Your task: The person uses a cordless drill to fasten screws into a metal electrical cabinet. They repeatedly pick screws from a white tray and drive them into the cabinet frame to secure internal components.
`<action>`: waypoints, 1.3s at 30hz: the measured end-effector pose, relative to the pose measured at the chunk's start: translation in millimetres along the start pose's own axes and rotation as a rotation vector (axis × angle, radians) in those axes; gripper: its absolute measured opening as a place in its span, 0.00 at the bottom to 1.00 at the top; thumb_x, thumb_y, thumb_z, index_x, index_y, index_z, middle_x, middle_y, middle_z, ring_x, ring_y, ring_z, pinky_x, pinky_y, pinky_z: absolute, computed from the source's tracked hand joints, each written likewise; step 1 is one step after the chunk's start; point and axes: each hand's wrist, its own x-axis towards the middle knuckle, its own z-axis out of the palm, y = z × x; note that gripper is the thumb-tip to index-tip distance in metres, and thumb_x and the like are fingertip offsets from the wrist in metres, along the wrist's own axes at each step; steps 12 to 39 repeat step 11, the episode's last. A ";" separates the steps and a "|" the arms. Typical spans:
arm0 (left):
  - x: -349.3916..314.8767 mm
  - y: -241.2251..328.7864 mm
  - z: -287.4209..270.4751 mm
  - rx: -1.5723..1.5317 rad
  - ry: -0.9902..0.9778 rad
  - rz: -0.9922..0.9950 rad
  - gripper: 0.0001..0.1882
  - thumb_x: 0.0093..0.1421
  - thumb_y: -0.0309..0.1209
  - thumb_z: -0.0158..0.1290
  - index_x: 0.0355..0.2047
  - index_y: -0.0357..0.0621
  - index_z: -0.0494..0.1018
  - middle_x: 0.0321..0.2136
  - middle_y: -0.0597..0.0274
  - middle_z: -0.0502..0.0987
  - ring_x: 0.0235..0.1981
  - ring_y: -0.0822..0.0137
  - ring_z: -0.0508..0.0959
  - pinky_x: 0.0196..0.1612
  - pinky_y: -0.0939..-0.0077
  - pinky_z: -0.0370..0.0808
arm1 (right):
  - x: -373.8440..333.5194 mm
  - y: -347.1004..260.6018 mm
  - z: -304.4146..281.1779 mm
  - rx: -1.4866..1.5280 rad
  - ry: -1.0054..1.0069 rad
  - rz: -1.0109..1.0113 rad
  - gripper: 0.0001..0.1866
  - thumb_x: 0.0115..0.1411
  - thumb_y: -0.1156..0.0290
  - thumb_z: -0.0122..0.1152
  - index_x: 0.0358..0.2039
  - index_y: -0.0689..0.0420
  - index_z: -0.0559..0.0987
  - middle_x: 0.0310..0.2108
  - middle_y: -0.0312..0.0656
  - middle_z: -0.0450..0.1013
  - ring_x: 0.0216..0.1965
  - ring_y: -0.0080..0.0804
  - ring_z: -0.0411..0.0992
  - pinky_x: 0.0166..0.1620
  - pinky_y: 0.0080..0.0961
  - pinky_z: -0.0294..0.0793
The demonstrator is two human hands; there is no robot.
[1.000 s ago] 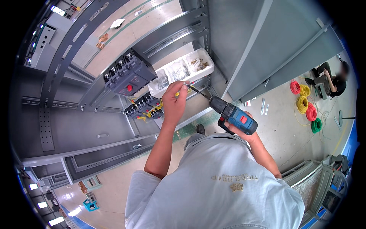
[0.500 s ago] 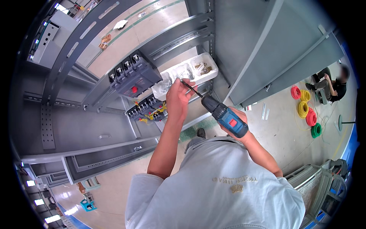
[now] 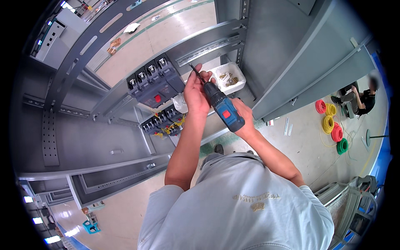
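My right hand [image 3: 243,113] is wrapped round the handle of a blue and black cordless drill [image 3: 225,111], which points up and left into the grey metal cabinet. A long dark bit [image 3: 197,72] sticks out of its chuck. My left hand [image 3: 196,93] is closed about the bit, its thumb and fingers on either side. The bit's tip shows just beyond the fingers, near a slotted metal crossrail [image 3: 208,49]. Whether a screw sits on the tip is too small to tell. Left of this hand is a large dark circuit breaker [image 3: 160,86] with a red button.
Behind my hands stands a white tray [image 3: 238,86] with brass-coloured hardware. Smaller breakers [image 3: 163,121] with yellow wires sit lower left. A grey cabinet panel [image 3: 304,62] rises at right. Farther right are coloured wire coils [image 3: 328,123] and a seated person [image 3: 366,99].
Both hands and the drill have moved up and left, bringing the bit's tip from over the white tray to the crossrail. My left hand now sits farther back along the bit.
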 end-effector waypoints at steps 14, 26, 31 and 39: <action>7.3 2.0 -3.4 0.021 -0.019 -0.031 0.21 0.74 0.39 0.44 0.58 0.37 0.68 0.31 0.63 0.75 0.39 0.63 0.77 0.42 0.65 0.81 | 10.0 0.7 17.1 -0.057 0.006 0.040 0.22 0.50 0.76 0.67 0.48 0.59 0.79 0.32 0.47 0.74 0.33 0.47 0.76 0.39 0.36 0.76; 7.3 2.0 -3.4 0.021 -0.019 -0.031 0.21 0.74 0.39 0.44 0.58 0.37 0.68 0.31 0.63 0.75 0.39 0.63 0.77 0.42 0.65 0.81 | 10.0 0.7 17.1 -0.057 0.006 0.040 0.22 0.50 0.76 0.67 0.48 0.59 0.79 0.32 0.47 0.74 0.33 0.47 0.76 0.39 0.36 0.76; 7.3 2.0 -3.4 0.021 -0.019 -0.031 0.21 0.74 0.39 0.44 0.58 0.37 0.68 0.31 0.63 0.75 0.39 0.63 0.77 0.42 0.65 0.81 | 10.0 0.7 17.1 -0.057 0.006 0.040 0.22 0.50 0.76 0.67 0.48 0.59 0.79 0.32 0.47 0.74 0.33 0.47 0.76 0.39 0.36 0.76; 7.3 2.0 -3.4 0.021 -0.019 -0.031 0.21 0.74 0.39 0.44 0.58 0.37 0.68 0.31 0.63 0.75 0.39 0.63 0.77 0.42 0.65 0.81 | 10.0 0.7 17.1 -0.057 0.006 0.040 0.22 0.50 0.76 0.67 0.48 0.59 0.79 0.32 0.47 0.74 0.33 0.47 0.76 0.39 0.36 0.76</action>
